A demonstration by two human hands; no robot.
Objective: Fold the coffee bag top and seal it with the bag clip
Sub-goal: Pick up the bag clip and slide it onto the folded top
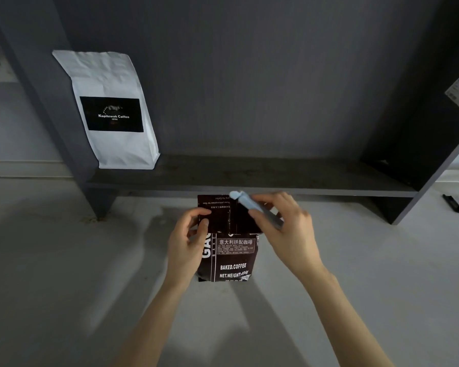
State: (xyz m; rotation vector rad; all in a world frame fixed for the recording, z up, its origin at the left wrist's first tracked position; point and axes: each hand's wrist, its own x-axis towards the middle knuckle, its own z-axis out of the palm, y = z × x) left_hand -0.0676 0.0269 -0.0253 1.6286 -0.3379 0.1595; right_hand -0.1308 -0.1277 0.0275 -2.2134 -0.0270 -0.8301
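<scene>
A dark brown coffee bag [233, 260] with white print stands on the pale grey table, its top folded over toward me into a flap [223, 215]. My left hand [188, 239] pinches the left edge of the folded flap. My right hand [284, 229] holds a pale blue bag clip [243, 201] over the flap's upper right part. The clip's far end sticks out past my fingers; whether its jaws are around the flap I cannot tell.
A white Kopiluwak Coffee bag [112, 112] leans at the left end of a dark grey shelf [249, 178] just behind the brown bag. A small black object [453, 203] lies at the far right of the table [64, 260].
</scene>
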